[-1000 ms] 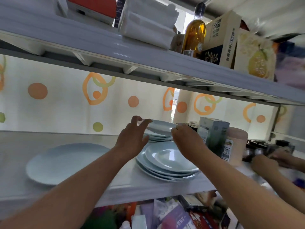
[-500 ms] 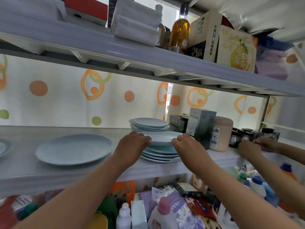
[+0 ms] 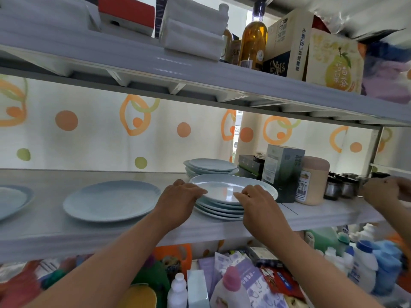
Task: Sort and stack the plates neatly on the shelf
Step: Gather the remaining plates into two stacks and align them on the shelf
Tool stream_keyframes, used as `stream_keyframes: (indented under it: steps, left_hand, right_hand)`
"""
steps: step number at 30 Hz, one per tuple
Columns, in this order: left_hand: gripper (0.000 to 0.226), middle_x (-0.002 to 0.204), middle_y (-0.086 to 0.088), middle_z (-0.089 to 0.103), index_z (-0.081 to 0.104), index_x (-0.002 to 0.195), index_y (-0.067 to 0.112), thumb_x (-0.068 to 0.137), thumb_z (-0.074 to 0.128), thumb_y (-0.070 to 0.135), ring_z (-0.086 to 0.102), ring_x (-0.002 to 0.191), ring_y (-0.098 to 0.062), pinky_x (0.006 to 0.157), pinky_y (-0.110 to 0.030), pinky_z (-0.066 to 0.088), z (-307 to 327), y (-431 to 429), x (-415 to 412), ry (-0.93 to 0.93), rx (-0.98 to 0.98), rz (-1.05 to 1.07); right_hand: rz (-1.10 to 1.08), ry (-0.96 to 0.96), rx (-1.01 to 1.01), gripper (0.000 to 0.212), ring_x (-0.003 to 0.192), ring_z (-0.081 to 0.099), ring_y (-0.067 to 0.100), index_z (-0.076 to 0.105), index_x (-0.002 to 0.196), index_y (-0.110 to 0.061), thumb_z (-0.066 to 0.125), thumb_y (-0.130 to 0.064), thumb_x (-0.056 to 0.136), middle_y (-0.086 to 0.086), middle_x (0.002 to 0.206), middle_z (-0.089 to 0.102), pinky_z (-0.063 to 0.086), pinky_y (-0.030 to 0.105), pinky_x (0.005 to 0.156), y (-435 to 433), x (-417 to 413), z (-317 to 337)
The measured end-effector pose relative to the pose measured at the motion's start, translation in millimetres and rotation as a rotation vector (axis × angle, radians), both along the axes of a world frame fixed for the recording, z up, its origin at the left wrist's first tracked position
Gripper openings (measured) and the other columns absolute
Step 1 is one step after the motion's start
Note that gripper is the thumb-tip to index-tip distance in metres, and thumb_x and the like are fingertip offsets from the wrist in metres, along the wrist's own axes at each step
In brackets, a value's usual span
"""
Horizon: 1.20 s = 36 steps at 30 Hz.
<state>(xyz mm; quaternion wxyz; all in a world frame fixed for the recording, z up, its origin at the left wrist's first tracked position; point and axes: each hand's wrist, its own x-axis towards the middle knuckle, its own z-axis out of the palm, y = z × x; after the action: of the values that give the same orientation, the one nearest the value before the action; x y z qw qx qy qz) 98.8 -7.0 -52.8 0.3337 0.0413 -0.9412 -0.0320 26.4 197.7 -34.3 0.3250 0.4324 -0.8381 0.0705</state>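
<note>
A stack of several pale blue plates (image 3: 222,208) sits near the front of the white middle shelf (image 3: 322,215). My left hand (image 3: 180,200) grips the stack's left rim. My right hand (image 3: 258,202) holds the front right rim of the top plate (image 3: 224,187). Behind it stands a smaller stack of small plates (image 3: 211,166). A single large plate (image 3: 111,200) lies to the left, and another plate (image 3: 13,200) is cut off at the left edge.
A dark green box (image 3: 281,172), a tan canister (image 3: 312,181) and small jars (image 3: 340,185) crowd the shelf right of the stack. Another person's hand (image 3: 382,192) reaches in there. Bottles and boxes fill the upper shelf; bottles and packets sit below.
My hands came back from the rear small-plate stack to the front stack and now grip its top plate. The view dropped and shifted right.
</note>
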Motion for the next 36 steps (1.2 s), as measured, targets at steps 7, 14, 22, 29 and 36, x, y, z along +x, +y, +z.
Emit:
stream_keyframes:
  steps: [7,14,22,29,36]
  left_hand:
    - [0.037,0.13,0.007,0.061,0.053,0.129,0.036,0.094,0.046,0.045,0.053,0.118,-0.016,0.098,-0.036,0.043,0.9,-24.3,44.4,-0.024,0.035,0.118]
    - [0.057,0.132,0.016,0.056,0.052,0.127,0.041,0.075,0.059,0.065,0.05,0.122,-0.009,0.104,-0.03,0.037,-3.3,-74.7,112.7,-0.096,0.13,0.221]
    - [0.035,0.094,0.014,0.073,0.073,0.099,0.035,0.081,0.049,0.053,0.064,0.086,-0.005,0.075,-0.022,0.048,-16.7,-112.7,162.7,-0.171,0.051,0.137]
    - [0.008,0.061,0.01,0.063,0.067,0.071,0.027,0.078,0.066,0.028,0.058,0.051,-0.01,0.052,-0.019,0.034,-24.0,-107.5,158.4,0.071,-0.276,0.169]
    - [0.004,0.063,-0.001,0.065,0.071,0.075,0.014,0.077,0.069,0.012,0.057,0.053,-0.021,0.05,-0.028,0.044,-10.5,-91.1,138.8,0.326,-0.3,0.153]
  right_hand:
    - [0.23,0.004,-0.107,0.035,0.075,0.061,0.026,0.072,0.096,-0.01,0.069,0.002,0.063,0.008,0.085,0.065,0.049,0.032,0.061,-57.1,26.4,-4.2]
    - [0.492,-0.288,-0.078,0.044,0.109,0.052,0.015,0.048,0.135,-0.025,0.054,-0.024,0.092,0.0,0.126,0.049,0.045,0.025,0.089,-115.8,59.2,-14.5]
    - [0.501,-0.403,-0.012,0.028,0.105,0.061,0.02,0.069,0.114,-0.015,0.056,-0.015,0.089,0.004,0.117,0.066,0.045,0.028,0.094,-161.2,67.3,-30.9]
    - [0.582,-0.228,-0.11,0.022,0.087,0.064,0.026,0.072,0.098,-0.009,0.053,-0.019,0.092,0.007,0.096,0.071,0.052,0.036,0.075,-163.6,56.3,-42.0]
    - [0.558,0.023,-0.255,0.013,0.071,0.065,0.029,0.071,0.086,-0.006,0.062,-0.011,0.079,0.007,0.083,0.072,0.056,0.037,0.056,-140.8,52.0,-7.7]
